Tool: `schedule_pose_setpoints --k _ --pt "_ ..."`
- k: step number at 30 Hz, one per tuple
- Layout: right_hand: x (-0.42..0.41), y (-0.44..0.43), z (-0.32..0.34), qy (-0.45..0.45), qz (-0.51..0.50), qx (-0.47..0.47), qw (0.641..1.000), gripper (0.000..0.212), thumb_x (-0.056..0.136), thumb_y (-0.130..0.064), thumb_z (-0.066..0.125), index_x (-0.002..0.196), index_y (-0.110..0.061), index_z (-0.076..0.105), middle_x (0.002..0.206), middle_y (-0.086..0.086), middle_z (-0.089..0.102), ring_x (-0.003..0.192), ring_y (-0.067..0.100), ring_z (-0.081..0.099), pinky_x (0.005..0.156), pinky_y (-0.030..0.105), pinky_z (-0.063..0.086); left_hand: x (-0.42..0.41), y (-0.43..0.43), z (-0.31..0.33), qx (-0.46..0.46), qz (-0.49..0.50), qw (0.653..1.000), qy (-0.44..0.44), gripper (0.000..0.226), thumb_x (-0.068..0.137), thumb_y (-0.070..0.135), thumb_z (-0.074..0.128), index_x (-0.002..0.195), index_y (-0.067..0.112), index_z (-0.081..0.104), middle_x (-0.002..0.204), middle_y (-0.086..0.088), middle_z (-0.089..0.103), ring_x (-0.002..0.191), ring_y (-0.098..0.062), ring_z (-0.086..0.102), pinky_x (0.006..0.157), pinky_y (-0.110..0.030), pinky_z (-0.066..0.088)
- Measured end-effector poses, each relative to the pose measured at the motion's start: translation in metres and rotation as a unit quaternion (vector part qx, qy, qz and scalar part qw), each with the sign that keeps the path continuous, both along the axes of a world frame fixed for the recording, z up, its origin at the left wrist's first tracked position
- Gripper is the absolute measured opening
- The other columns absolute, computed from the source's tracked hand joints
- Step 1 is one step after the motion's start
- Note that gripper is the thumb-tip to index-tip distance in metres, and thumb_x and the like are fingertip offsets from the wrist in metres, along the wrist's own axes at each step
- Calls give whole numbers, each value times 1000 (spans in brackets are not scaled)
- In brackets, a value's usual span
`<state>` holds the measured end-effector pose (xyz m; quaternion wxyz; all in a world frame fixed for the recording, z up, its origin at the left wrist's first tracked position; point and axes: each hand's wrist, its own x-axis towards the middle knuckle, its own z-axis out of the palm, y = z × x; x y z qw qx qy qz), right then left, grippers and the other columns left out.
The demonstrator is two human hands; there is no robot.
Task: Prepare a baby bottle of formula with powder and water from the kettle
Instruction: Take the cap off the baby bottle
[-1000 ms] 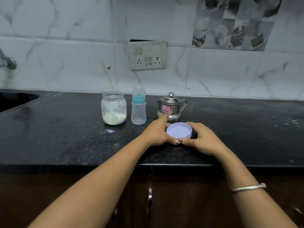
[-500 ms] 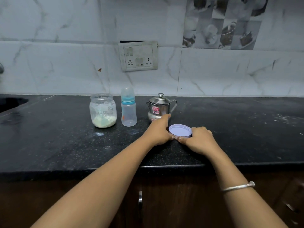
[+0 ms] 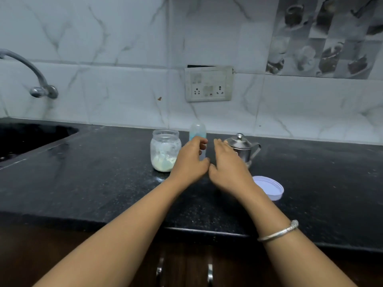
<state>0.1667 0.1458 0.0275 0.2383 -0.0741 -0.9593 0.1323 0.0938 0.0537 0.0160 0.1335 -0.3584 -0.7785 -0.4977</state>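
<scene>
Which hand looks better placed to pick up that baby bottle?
Probably the left hand: its fingers already curl at the baby bottle, while the right hand is open beside it.

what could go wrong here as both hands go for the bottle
1. The bottle stands close between the open jar and the kettle. The left hand is beside the jar and could knock it, spilling powder.
2. The right hand passes right in front of the kettle; a bump could tip it, and if the water is hot, scald.
3. The lid lies just beside the right wrist and may get swept off the counter.
</scene>
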Motion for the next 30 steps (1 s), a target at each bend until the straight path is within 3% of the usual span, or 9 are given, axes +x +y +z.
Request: schedule_pose_setpoints --k 7,10,14,16,20,23,26,30 --pt "-43 -37 14 50 39 12 998 68 91 -20 47 148 -6 15 158 12 12 147 22 5 117 30 6 -36 -43 4 59 67 996 22 39 77 2 60 114 10 53 110 0 55 101 -16 52 90 -27 43" --pt "-53 -41 18 98 26 19 995 69 89 -24 51 148 -11 18 159 9 5 147 22 -1 117 31 4 -46 -50 3 73 83 993 45 33 77 7 61 108 16 55 110 2 55 97 -15 53 83 -26 44" --pt "-66 -35 20 128 -3 -49 991 78 86 -25 57 149 -16 11 159 10 2 147 23 -2 116 36 12 -47 -44 4 92 81 990 65 28 79 8 61 106 13 55 103 4 57 90 -14 54 80 -26 47" --pt "-73 -28 17 140 -16 -115 983 84 83 -23 60 149 -16 9 158 13 7 146 26 5 115 37 17 -45 -36 4 94 59 993 33 31 81 5 59 112 10 53 102 7 55 95 -14 57 84 -24 48" --pt "-81 -13 7 148 -32 -224 963 89 78 -23 69 147 -12 14 146 13 36 133 28 37 102 35 35 -44 -16 -4 79 21 997 -6 52 82 10 59 130 11 40 120 9 47 114 -6 47 94 -17 38" --pt "-88 -3 1 146 -38 -275 949 88 75 -28 73 144 -13 22 134 11 51 122 26 49 98 35 42 -43 -7 -7 85 -3 996 -25 59 80 7 60 132 16 35 117 16 39 106 3 42 84 -4 32" --pt "-92 1 -1 165 -32 -274 947 64 74 -29 75 129 -16 44 117 4 62 109 22 58 90 36 47 -44 1 -11 95 -18 995 -33 50 75 6 63 112 30 40 109 16 54 92 7 53 73 -4 39" --pt "-90 2 1 186 -22 -271 944 49 73 -32 76 113 -19 52 108 0 64 98 18 61 86 38 50 -45 5 -15 105 -39 992 -58 54 77 11 67 120 27 39 100 23 54 92 9 53 76 -6 42"
